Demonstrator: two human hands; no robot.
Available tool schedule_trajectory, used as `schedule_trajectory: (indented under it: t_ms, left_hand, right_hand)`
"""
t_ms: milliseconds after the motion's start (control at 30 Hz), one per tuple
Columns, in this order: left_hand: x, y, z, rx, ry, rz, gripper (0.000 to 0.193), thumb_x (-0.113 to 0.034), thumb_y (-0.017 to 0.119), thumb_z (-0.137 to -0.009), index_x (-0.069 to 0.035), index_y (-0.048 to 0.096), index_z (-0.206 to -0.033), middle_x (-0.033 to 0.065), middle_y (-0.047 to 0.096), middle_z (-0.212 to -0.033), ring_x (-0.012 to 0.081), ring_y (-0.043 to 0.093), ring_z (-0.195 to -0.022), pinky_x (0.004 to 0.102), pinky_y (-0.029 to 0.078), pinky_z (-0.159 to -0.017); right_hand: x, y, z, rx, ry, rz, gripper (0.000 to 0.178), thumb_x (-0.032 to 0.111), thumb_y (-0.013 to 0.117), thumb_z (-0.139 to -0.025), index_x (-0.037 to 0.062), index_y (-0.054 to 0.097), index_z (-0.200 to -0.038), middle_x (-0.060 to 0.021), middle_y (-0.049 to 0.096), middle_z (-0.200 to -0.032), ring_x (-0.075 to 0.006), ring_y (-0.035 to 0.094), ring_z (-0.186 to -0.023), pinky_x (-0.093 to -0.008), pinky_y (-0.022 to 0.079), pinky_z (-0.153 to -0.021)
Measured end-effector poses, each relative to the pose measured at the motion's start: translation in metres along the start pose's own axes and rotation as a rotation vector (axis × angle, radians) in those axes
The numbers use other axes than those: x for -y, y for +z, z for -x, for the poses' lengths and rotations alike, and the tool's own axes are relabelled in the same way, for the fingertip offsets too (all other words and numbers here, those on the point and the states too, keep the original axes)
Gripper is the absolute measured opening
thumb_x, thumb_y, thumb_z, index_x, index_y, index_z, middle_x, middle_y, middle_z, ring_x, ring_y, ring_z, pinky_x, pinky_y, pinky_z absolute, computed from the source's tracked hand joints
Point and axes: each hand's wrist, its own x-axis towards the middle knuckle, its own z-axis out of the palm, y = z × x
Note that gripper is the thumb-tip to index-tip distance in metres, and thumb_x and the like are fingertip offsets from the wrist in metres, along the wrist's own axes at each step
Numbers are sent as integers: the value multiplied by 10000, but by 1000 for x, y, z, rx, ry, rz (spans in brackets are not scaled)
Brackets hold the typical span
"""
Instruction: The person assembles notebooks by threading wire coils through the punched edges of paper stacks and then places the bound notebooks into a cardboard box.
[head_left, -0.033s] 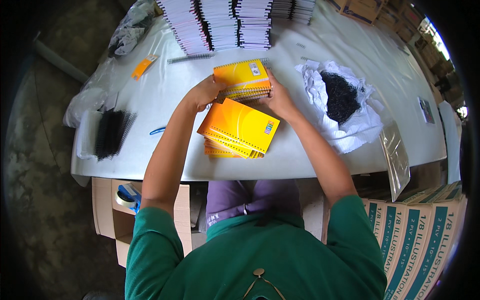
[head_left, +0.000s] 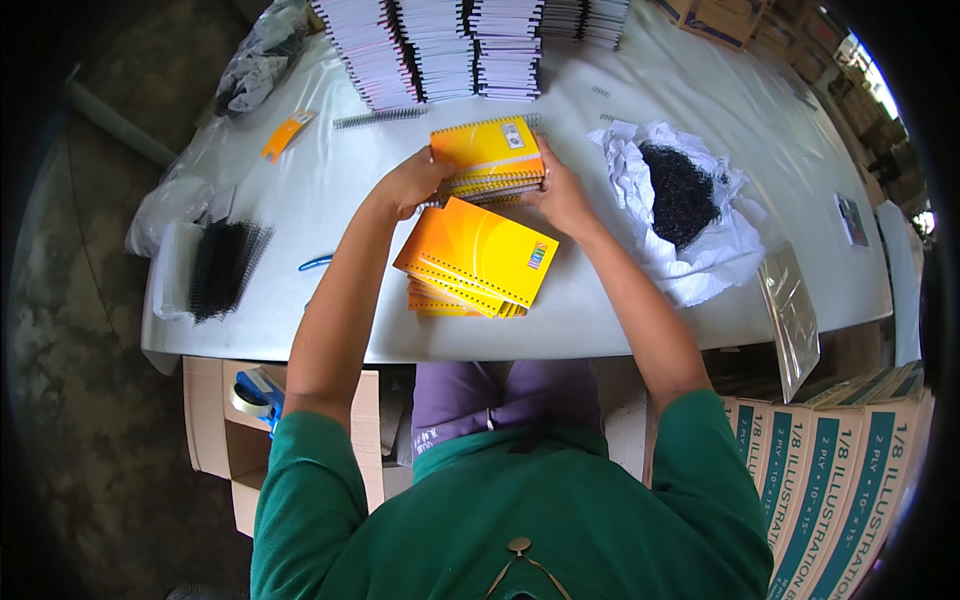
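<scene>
The spiral notebooks [head_left: 486, 148] have barely shifted, a touch rightward, around the middle of the table [head_left: 572, 318]; a yellow punched pile [head_left: 480, 255] crowds their near side, black coils [head_left: 680, 195] sit on crumpled paper [head_left: 690, 278] to the right. The left hand [head_left: 414, 182] and right hand [head_left: 560, 195] pinch the notebooks at either end

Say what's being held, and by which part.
A stack of spiral notebooks, held by its sides: left hand at its left edge, right hand at its right.
</scene>
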Motion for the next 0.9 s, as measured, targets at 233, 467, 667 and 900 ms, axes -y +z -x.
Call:
schedule_trajectory:
  t_ms: [233,467,667,900]
  left_hand:
    - [0,9,-16,-134,144,-546,834,-423,641,-778,-1,241,-1375,243,439,-1272,324,438,-1169,391,343,-988]
    - [-22,9,-61,35,297,-1122,1365,-564,810,-414,-46,44,-1419,306,287,-1353,452,245,-1278,456,220,-1062]
    - [-32,41,-49,103,211,-1333,1268,-442,815,-459,-132,55,-1426,269,457,-1194,425,453,-1126,468,374,-949]
    - [-33,47,-34,45,210,-1406,1237,-486,809,-479,-169,76,-1425,275,464,-1181,421,463,-1122,472,416,-900]
  right_hand:
    - [-11,-21,23,-23,-6,-33,1041,-66,700,-665,83,13,-1433,-152,377,-1345,-213,432,-1183,-297,403,-937]
    - [16,-5,24,-254,-86,268,1094,149,820,-576,51,88,-1383,-218,444,-1275,-350,479,-1147,-380,408,-935]
    - [11,-13,23,-199,-19,97,1044,229,859,-518,38,251,-1345,-211,477,-1244,-362,489,-1117,-397,408,-931]
    - [-8,-16,0,-326,-452,394,1073,378,873,-438,34,346,-1307,-164,395,-1225,-345,415,-1145,-390,370,-965]
